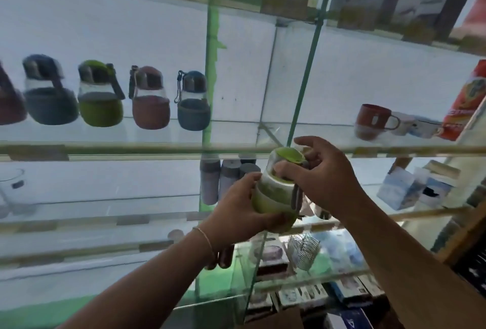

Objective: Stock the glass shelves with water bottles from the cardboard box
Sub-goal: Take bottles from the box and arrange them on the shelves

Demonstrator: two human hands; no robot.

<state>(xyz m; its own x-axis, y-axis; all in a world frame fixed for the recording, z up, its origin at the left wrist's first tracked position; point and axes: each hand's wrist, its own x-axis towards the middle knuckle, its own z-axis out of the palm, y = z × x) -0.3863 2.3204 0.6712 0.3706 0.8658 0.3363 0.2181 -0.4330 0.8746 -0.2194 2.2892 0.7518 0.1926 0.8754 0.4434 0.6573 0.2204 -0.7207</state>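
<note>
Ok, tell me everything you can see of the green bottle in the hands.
The green bottle is squat and rounded, with a clear upper body, a green sleeve round its lower half, a green lid and a dark strap hanging down its side. It is tilted, held in front of the glass shelf. The left hand grips its base; the right hand holds it at the lid.

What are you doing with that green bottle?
A person is holding a small green water bottle with a clear top in both hands in front of the glass shelves. The left hand grips its body, and the right hand holds it near the lid. Five similar bottles already stand in a row on the shelf above.
</note>
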